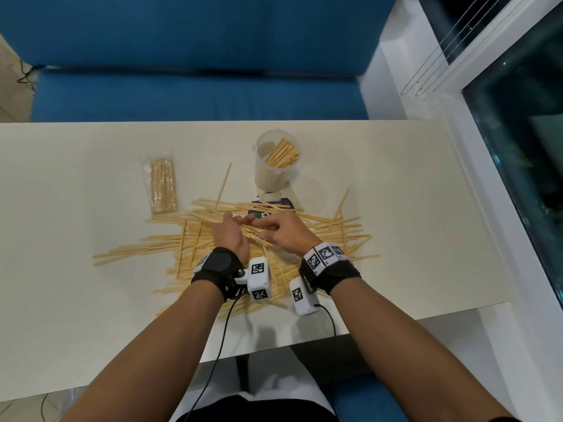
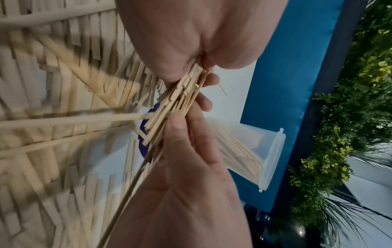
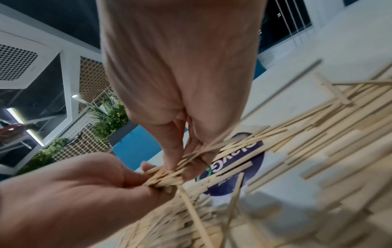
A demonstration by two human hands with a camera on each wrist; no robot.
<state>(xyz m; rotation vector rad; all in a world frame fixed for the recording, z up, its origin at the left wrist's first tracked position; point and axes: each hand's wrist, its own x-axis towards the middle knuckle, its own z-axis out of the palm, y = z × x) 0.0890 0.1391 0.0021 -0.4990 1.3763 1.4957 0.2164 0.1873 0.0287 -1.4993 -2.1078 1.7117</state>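
A loose heap of thin wooden sticks (image 1: pixel 320 236) covers the middle of the pale table (image 1: pixel 76 208). Over the heap my left hand (image 1: pixel 231 234) and right hand (image 1: pixel 283 231) meet on one small bundle of sticks (image 1: pixel 255 232). In the left wrist view my left hand (image 2: pixel 180 167) pinches the bundle (image 2: pixel 176 102) between thumb and fingers, while the right hand (image 2: pixel 191 38) grips its far end. In the right wrist view the right hand (image 3: pixel 180 83) curls its fingers over the bundle (image 3: pixel 165 176), and the left hand (image 3: pixel 74 184) holds it from the side.
Behind the heap stands a clear plastic cup (image 1: pixel 275 166) with several sticks upright in it. A sealed packet of sticks (image 1: pixel 161 185) lies at the left. A white and purple label (image 1: pixel 271 205) lies under the heap. A blue sofa (image 1: pixel 198 56) borders the far edge, a window (image 1: pixel 518 147) the right.
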